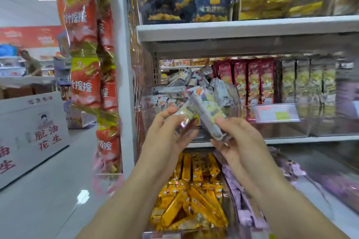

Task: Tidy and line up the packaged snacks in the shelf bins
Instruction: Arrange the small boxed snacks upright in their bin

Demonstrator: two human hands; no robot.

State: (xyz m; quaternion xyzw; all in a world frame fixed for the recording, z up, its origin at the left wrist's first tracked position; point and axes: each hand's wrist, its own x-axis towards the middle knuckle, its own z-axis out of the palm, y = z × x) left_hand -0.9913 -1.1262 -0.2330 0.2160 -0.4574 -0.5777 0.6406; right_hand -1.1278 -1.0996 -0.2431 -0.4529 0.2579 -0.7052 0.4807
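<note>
My left hand (167,136) and my right hand (239,141) are raised in front of the middle shelf. Between them they hold a few pale, white-and-yellow wrapped snack bars (204,110), fanned upward. The left thumb and fingers pinch the lower left of the bundle. The right fingers grip a long bar at its lower end. Just behind the bars stands a clear bin (149,114) heaped with a loose pile of the same pale snack packets (190,81).
Red boxes (250,81) and yellow-green boxes (308,83) stand in rows to the right. Below, a bin holds gold-wrapped bars (194,192) beside purple packets (244,200). Red snack bags (85,83) hang on the shelf end. A white carton (33,134) stands left in the aisle.
</note>
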